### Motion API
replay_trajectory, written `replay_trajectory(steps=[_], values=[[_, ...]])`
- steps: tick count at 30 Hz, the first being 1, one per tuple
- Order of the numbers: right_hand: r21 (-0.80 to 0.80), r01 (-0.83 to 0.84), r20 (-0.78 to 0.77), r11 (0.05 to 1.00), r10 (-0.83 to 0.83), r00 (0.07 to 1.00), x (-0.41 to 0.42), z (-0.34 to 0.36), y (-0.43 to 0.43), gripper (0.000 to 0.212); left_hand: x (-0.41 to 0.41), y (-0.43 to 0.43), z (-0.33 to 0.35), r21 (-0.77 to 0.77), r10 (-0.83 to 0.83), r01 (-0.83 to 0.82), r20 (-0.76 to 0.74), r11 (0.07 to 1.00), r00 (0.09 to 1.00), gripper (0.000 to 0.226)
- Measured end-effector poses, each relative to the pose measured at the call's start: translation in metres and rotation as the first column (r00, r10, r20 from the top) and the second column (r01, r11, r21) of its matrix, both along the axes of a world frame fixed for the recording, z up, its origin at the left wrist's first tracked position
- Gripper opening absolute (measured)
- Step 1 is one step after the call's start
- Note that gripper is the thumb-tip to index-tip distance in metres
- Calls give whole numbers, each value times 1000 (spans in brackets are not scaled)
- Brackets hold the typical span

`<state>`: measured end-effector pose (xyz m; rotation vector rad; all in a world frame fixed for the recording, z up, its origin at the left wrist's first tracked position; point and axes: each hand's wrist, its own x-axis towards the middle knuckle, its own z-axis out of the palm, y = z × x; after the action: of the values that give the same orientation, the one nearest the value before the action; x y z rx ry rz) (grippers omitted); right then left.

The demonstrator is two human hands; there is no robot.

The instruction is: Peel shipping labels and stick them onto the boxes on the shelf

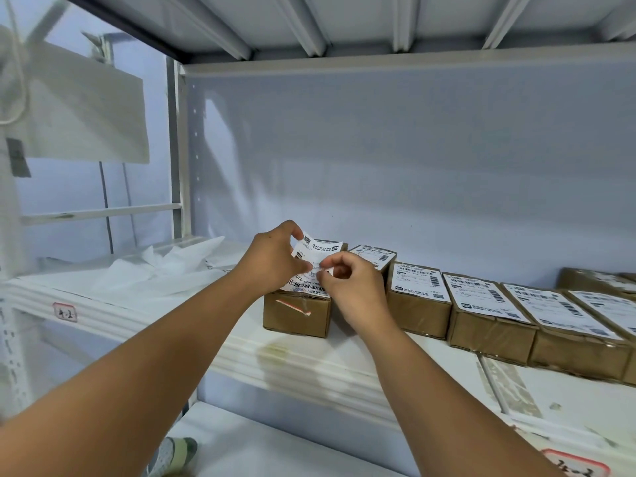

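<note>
Head view, single frame. Both bare forearms reach in from 6 o'clock to the white metal shelf [309, 359].

- Left hand [275, 259]: fingers and thumb curled, pinching the left side of a white printed shipping label [308, 251], with barcodes and a QR mark visible on its face.
- Right hand [354, 287]: thumb and forefinger pinch the same label at its near right part; remaining fingers curled loosely.
- Label position: held between the two hands directly over the top of a small brown cardboard box [296, 313], slightly bowed, far end lifted. Near barcode edge sits at the box's front top edge; cannot tell whether it is stuck down.
- This box is the leftmost one on the shelf. A strip of torn tape shows on its front face.
- At 3 o'clock from the hands: row of brown cardboard boxes with white labels on top [488, 325], side by side, running off the frame edge.
- At 9 o'clock from the hands: heap of crumpled white backing paper [165, 270] on the shelf.
- Shelf front lip, 8 o'clock: red-bordered handwritten tag [64, 312].
- Grey-blue back panel [413, 160] behind everything.
</note>
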<state>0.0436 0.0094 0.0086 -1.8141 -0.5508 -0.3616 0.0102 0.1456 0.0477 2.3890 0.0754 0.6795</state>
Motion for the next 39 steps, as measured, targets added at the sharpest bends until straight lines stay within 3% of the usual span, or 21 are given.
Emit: replay_trajectory(steps=[11,18,20,25,29,32,35,37,39], values=[[-59,0,61,998,4,998,3,-1,3,14,-5,-12,0,298,61,-59,4,953,998,53],[-63,-2,47,998,5,999,3,-2,3,16,0,-11,-6,381,131,-117,-13,917,991,58],[-60,5,29,998,-3,1000,4,-3,3,19,-3,-7,-8,347,147,-127,-32,929,989,59],[-63,36,5,997,-36,999,7,-5,4,15,-9,0,-18,20,107,-106,-56,994,993,40],[-101,68,19,993,-66,998,5,-5,3,17,-8,-1,-21,-64,129,-130,-22,989,991,25],[-107,93,1,990,-93,996,6,-5,2,14,-6,-1,-22,-35,131,-132,-30,991,991,24],[-138,92,-35,986,-98,995,6,-5,3,10,-4,1,-23,125,146,-147,20,981,989,23],[-135,91,-32,987,-96,995,7,-5,3,6,-3,1,-23,241,68,-93,111,966,991,23],[-120,81,-32,990,-85,996,7,-5,4,4,-5,0,-22,235,-55,32,90,972,994,22]])
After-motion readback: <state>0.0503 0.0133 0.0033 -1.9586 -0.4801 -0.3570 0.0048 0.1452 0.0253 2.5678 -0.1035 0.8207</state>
